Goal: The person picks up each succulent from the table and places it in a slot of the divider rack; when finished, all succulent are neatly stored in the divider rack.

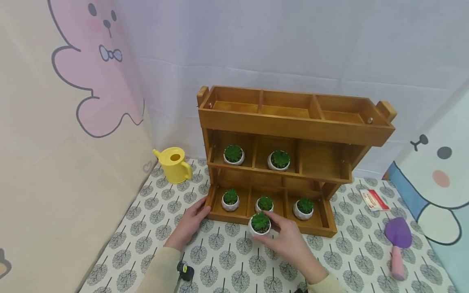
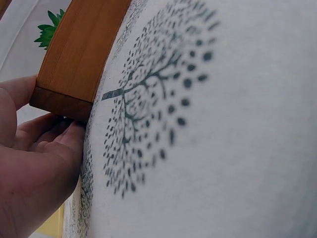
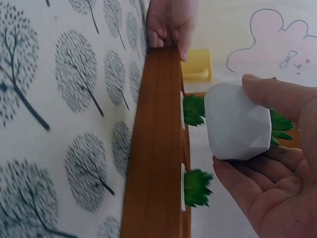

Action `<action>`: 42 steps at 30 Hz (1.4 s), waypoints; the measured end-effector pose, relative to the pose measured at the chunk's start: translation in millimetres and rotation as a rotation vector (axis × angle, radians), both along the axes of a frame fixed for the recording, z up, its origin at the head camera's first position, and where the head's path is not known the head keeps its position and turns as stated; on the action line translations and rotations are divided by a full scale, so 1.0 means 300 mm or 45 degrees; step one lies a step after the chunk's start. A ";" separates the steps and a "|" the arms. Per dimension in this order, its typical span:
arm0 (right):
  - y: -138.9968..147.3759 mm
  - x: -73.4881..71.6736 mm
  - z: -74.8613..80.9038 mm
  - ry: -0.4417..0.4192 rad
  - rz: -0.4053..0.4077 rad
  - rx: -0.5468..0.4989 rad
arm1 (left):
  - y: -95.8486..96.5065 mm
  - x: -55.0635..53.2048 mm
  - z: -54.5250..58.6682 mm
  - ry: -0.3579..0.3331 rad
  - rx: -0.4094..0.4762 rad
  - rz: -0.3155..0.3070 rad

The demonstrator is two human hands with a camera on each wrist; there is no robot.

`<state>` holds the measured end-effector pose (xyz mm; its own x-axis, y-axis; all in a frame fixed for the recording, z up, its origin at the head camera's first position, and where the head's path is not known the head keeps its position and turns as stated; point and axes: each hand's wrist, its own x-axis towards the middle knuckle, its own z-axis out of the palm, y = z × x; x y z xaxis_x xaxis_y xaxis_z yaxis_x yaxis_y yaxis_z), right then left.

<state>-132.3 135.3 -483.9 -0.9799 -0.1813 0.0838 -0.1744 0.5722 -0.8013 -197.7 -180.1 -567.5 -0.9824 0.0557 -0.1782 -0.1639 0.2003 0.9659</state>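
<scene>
My right hand (image 1: 287,239) holds a small green succulent in a white faceted pot (image 1: 260,224), thumb on one side and fingers on the other. The right wrist view shows the pot (image 3: 237,121) from its underside, raised in front of the wooden shelf's lowest tier. My left hand (image 1: 191,221) grips the front left corner of the wooden shelf (image 1: 229,215); in the left wrist view the thumb and fingers lie on either side of that corner (image 2: 64,101). Three more potted succulents sit in the bottom tier, the middle one (image 1: 264,203) partly hidden behind the held pot.
Two potted succulents (image 1: 233,154) stand in the middle tier's left and centre compartments. The tilted top tier (image 1: 293,124) holds no pots. A yellow watering can (image 1: 175,167) is at left; a purple trowel (image 1: 398,234) with a pink handle and a red-white packet (image 1: 374,200) lie at right.
</scene>
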 end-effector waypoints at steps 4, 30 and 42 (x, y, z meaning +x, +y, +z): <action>0.053 0.000 0.038 0.030 -0.030 0.007 | 0.000 -0.001 0.001 0.000 -0.004 0.005; 0.304 0.011 0.247 0.224 -0.126 0.114 | 0.002 0.002 0.008 0.013 -0.007 -0.001; 0.403 -0.049 0.389 0.287 -0.239 0.238 | 0.001 0.003 0.007 0.023 0.010 0.000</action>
<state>-147.0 256.1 -367.4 -0.9582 -0.0322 0.2844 -0.2129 0.7442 -0.6331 -196.8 -179.9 -565.4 -0.9855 0.0566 -0.1600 -0.1464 0.1930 0.9702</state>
